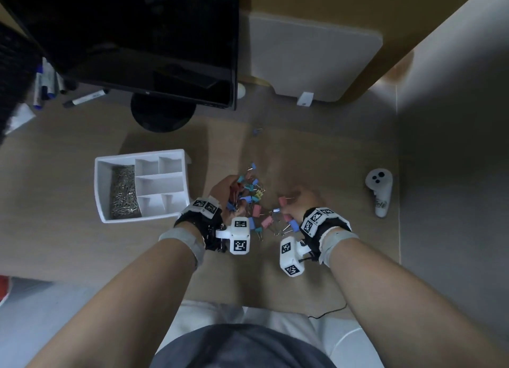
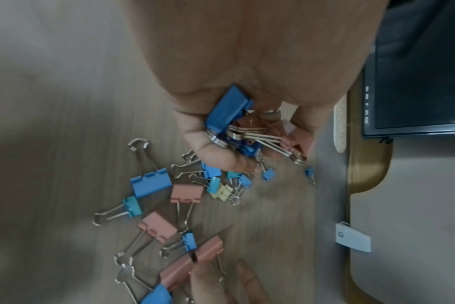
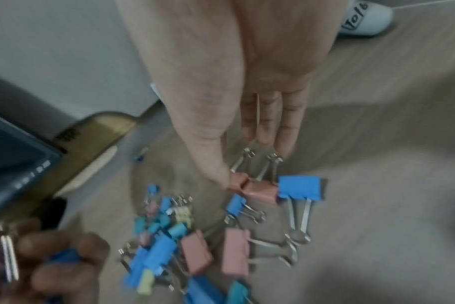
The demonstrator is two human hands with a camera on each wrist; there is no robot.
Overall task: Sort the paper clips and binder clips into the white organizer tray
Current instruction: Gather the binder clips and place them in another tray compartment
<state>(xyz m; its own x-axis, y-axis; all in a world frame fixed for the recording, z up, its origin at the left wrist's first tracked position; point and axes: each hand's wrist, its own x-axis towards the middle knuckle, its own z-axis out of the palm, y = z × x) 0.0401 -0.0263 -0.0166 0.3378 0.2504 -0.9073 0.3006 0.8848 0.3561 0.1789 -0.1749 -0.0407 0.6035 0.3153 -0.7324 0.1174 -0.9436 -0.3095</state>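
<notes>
The white organizer tray sits on the desk to the left, and its long left compartment holds paper clips. Right of it lies a pile of blue, pink, teal and yellow binder clips. My left hand hovers over the pile's left side and grips a bunch of blue and pink binder clips. My right hand reaches down at the pile's right side with straight fingers. Its thumb touches a pink binder clip, and its fingertips are at the clip's wire handles.
A dark monitor on a round stand is behind the tray. Markers lie at the far left, a white controller at the right. One small blue clip lies apart behind the pile. A white panel leans at the back.
</notes>
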